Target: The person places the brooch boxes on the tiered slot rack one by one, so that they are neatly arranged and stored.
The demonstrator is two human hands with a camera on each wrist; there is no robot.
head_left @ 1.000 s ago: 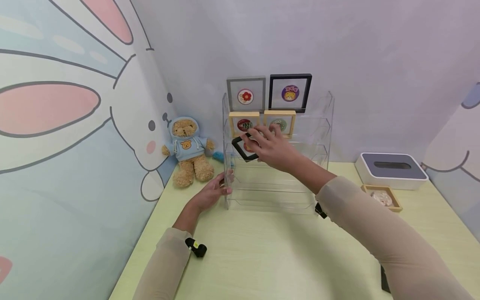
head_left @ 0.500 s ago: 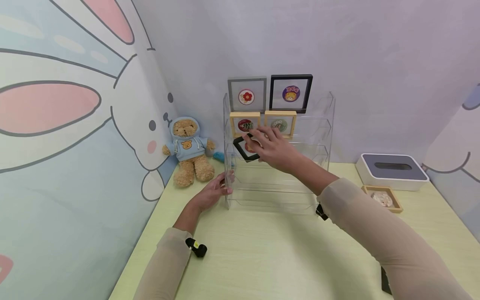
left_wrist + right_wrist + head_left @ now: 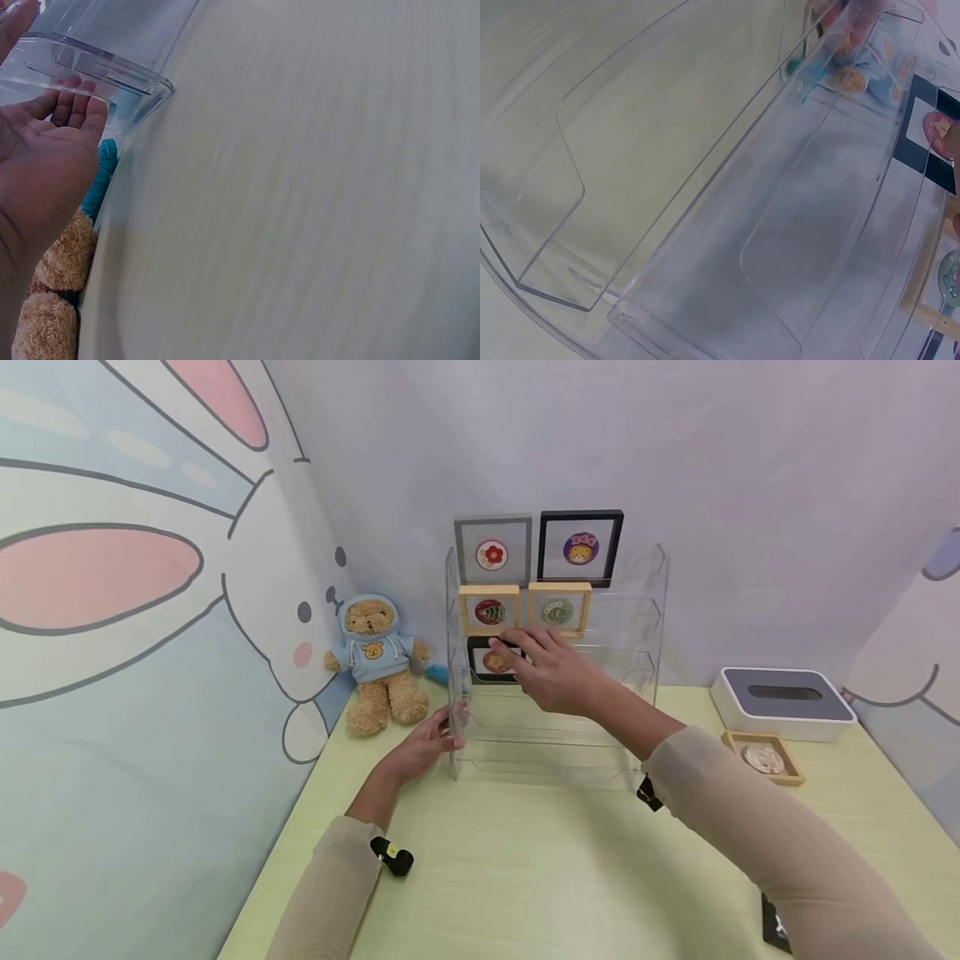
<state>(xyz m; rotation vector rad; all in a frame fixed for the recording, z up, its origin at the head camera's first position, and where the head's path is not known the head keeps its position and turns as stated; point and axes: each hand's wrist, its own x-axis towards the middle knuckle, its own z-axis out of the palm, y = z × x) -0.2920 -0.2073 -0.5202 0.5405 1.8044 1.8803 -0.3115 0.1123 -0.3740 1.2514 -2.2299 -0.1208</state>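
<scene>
My left hand (image 3: 423, 747) grips the left side of a clear acrylic tiered rack (image 3: 543, 742), its thumb in front and its fingers behind the edge; the left wrist view shows this hand (image 3: 56, 142) at the clear panel. On a middle tier, a small black display frame (image 3: 480, 678) with a round reddish badge stands upright at the left. My right hand (image 3: 558, 672) holds it by its upper right part, covering that side. In the right wrist view the black frame (image 3: 909, 159) shows at the right edge, with fingertips partly visible on it.
Above stand two light wooden frames (image 3: 489, 590) (image 3: 558, 587), a grey frame (image 3: 461, 552) and a larger black frame (image 3: 581, 515). A teddy bear (image 3: 384, 664) sits left. At right are a tissue box (image 3: 783, 710), another wooden frame (image 3: 791, 768) and a dark frame (image 3: 772, 922).
The small black frame has turned from tilted to upright and straight on its tier. My right hand has moved slightly down and right with it. The left hand keeps its place.
</scene>
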